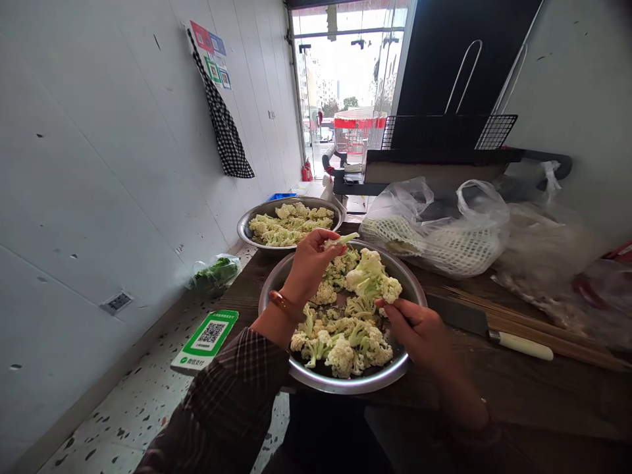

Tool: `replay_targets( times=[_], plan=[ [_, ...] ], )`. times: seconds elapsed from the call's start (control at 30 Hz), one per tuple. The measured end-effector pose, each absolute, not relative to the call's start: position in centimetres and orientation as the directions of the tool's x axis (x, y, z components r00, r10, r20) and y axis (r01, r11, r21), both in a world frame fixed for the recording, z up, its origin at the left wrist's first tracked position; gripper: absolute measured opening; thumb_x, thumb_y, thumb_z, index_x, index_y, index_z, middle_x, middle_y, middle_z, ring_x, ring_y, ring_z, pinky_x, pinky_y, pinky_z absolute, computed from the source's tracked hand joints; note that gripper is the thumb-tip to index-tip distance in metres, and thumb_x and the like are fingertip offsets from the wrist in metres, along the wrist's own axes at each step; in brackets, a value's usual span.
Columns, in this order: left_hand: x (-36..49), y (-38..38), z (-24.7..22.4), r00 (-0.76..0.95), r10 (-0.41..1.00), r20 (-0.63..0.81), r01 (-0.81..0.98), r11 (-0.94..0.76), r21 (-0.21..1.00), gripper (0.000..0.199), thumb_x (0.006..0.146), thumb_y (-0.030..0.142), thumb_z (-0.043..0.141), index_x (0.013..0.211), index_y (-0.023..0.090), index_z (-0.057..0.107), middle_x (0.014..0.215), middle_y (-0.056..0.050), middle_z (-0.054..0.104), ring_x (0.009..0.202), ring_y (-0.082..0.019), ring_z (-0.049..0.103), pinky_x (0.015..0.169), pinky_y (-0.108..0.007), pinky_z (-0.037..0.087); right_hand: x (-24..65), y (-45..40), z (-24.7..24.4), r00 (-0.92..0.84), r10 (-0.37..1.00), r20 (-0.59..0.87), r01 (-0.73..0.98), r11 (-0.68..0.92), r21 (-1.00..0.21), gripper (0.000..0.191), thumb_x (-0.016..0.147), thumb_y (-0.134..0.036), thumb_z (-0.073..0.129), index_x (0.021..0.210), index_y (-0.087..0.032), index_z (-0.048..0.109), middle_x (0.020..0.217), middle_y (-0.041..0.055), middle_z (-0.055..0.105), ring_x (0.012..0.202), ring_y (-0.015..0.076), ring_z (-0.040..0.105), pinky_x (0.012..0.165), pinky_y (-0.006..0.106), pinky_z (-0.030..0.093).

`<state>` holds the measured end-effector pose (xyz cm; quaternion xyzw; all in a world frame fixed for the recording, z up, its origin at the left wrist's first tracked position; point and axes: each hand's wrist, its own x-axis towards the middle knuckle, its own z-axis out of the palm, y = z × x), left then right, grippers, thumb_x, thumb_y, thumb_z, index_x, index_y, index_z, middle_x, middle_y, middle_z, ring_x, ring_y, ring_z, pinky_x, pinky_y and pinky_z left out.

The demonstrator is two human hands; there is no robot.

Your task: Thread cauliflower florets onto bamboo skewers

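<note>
A metal basin (415, 280) of cut cauliflower (340, 355) stands in front of me on the dark wooden table. Above its far left side, my left hand (312, 262) is closed around a small cauliflower floret (348, 239), its pale stem pointing right. My right hand (417, 329) pinches the lower edge of a larger cauliflower piece (371, 275) over the basin's right side. To the right of that hand lie a cleaver (521, 345) with a pale handle and a bundle of thin wooden skewers (557, 342).
Behind is a second metal basin (243, 230) of cauliflower. Plastic bags (459, 243) with net-wrapped contents line the table's back right, near a black rack (444, 131). A green QR-code sign (212, 336) stands at the left edge; bagged greens (217, 273) sit by the wall.
</note>
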<state>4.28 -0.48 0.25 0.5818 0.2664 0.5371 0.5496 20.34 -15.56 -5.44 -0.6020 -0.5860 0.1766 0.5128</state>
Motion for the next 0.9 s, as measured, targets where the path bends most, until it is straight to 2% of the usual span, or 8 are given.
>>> replay_targets(
  times=[0.23,0.37,0.57,0.73,0.9],
  plan=[
    [4.11,-0.33,0.20,0.301,0.887,0.350,-0.203,-0.299,0.932,0.022,0.069,0.023,0.080,0.086,0.017,0.068,0.077,-0.001,0.069,0.075,-0.014,0.067,0.076,-0.028,0.050,20.35,-15.66,-5.51,0.254,0.877,0.407,0.542,0.219,-0.811,0.041,0.094,-0.043,0.054,0.064,-0.019,0.067,0.057,-0.0003,0.061,0.054,0.0139,0.054,0.054,0.025,0.040],
    [3.97,-0.62,0.57,0.316,0.877,0.363,-0.089,-0.354,0.931,0.019,0.071,0.025,0.079,0.084,0.017,0.068,0.078,-0.001,0.069,0.074,-0.014,0.065,0.069,-0.026,0.049,20.36,-15.70,-5.66,0.268,0.870,0.414,0.559,0.210,-0.802,0.045,0.094,-0.044,0.054,0.057,-0.019,0.060,0.053,-0.0012,0.054,0.052,0.0128,0.051,0.053,0.025,0.038],
    [4.20,-0.27,0.19,0.281,0.835,0.474,-0.034,-0.484,0.874,0.016,0.071,0.024,0.078,0.083,0.018,0.068,0.088,-0.003,0.071,0.075,-0.014,0.063,0.066,-0.026,0.050,20.30,-15.69,-5.54,0.272,0.860,0.433,0.554,0.228,-0.801,0.043,0.094,-0.042,0.053,0.057,-0.019,0.057,0.051,-0.0023,0.052,0.051,0.0118,0.050,0.052,0.024,0.036],
    [4.39,-0.07,-0.15,0.261,0.850,0.458,-0.045,-0.463,0.885,0.019,0.072,0.025,0.078,0.087,0.019,0.068,0.079,-0.002,0.068,0.074,-0.016,0.066,0.064,-0.026,0.051,20.22,-15.60,-5.60,0.276,0.855,0.439,0.544,0.237,-0.805,0.044,0.094,-0.043,0.053,0.056,-0.020,0.056,0.050,-0.0027,0.049,0.049,0.0116,0.046,0.051,0.024,0.035],
    [4.39,-0.24,-0.07,0.312,0.872,0.377,-0.077,-0.372,0.925,0.024,0.072,0.027,0.079,0.091,0.017,0.069,0.076,-0.002,0.070,0.072,-0.015,0.067,0.067,-0.027,0.055,20.21,-15.66,-5.53,0.271,0.860,0.433,0.534,0.240,-0.811,0.040,0.094,-0.043,0.053,0.062,-0.020,0.062,0.054,-0.0012,0.057,0.052,0.0129,0.051,0.052,0.025,0.037]
  ],
)
